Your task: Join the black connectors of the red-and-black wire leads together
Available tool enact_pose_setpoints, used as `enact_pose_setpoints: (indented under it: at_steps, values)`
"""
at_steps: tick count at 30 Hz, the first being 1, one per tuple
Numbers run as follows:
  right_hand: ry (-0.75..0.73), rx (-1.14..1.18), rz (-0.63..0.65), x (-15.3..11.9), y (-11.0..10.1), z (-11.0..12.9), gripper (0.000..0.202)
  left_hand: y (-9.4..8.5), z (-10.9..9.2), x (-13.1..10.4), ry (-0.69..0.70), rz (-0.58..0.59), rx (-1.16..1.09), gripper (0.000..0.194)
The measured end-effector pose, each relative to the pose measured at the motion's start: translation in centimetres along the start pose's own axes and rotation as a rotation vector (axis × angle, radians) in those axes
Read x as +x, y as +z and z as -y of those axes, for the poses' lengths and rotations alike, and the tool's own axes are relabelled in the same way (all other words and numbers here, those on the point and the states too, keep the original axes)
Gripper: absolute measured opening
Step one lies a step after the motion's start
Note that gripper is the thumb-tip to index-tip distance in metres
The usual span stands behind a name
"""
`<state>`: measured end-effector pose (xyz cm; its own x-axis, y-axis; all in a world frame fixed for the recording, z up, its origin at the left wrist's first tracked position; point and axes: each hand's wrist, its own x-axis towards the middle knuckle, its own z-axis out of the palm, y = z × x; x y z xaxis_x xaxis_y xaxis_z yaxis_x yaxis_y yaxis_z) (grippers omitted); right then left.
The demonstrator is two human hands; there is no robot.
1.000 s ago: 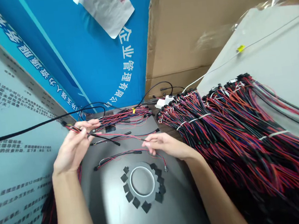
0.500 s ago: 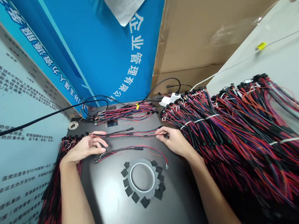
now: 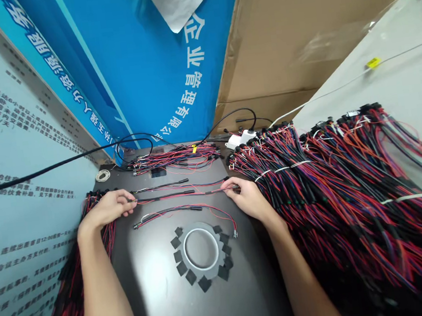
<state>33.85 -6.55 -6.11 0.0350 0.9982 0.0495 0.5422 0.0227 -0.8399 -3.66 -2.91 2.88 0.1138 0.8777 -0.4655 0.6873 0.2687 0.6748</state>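
A thin red-and-black wire harness [image 3: 177, 195] stretches across the table between my hands. My left hand [image 3: 111, 206] pinches its left end, and my right hand [image 3: 242, 193] is closed on its right end, where the fingers hide the tip. Just behind it lies a second wire harness [image 3: 168, 185] with a black sleeve. Nearer to me rests a third harness [image 3: 179, 210], curving down on the right to a small connector [image 3: 235, 234]. In front of that sits a grey ring [image 3: 201, 249] with black tape squares [image 3: 205, 284] stuck around its edge.
Large bundles of red, black and blue wires [image 3: 320, 192] fill the right side, tied with white ties. Another bundle [image 3: 65, 294] hangs at the left. A pile of harnesses [image 3: 177, 157] lies at the back, beside a white coil [image 3: 103, 176]. Blue and cardboard panels [image 3: 274, 45] stand behind.
My left hand has moved left and its fingers have closed on the harness's left end. The harness is now drawn straighter. My right hand has stayed almost in place.
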Motion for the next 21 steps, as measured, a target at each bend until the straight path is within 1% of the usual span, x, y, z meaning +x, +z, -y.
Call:
enact_pose_setpoints:
  at_steps: [1,4,6,10,13,17,19,21]
  values:
    - [-0.01,-0.005,-0.003,0.0,0.0,0.0,0.018,0.2,-0.3,0.1,-0.009,-0.011,0.027,0.04]
    - [-0.03,-0.008,0.007,-0.1,-0.1,0.1,0.018,0.6,-1.2,0.3,-0.148,-0.005,0.176,0.04]
    - [-0.043,-0.005,0.019,-0.1,0.0,0.1,0.018,0.9,-2.0,0.2,-0.196,-0.034,0.285,0.042]
    - [-0.044,-0.036,0.026,-0.2,0.0,0.2,0.018,1.3,-3.6,-0.1,-0.138,-0.107,0.467,0.039]
    - [-0.027,-0.045,0.041,-0.2,0.1,0.3,0.018,1.7,-4.2,0.0,-0.07,-0.11,0.521,0.033]
    - [-0.034,-0.029,0.045,-0.2,0.1,0.2,0.018,2.6,-4.4,0.8,0.117,-0.093,0.524,0.018]
    - [-0.035,-0.036,0.038,-0.2,0.1,0.2,0.017,3.2,-4.4,1.4,0.167,-0.1,0.537,0.016]
    - [-0.038,-0.043,0.037,-0.1,0.1,0.2,0.017,3.8,-4.4,1.9,0.188,-0.113,0.552,0.015]
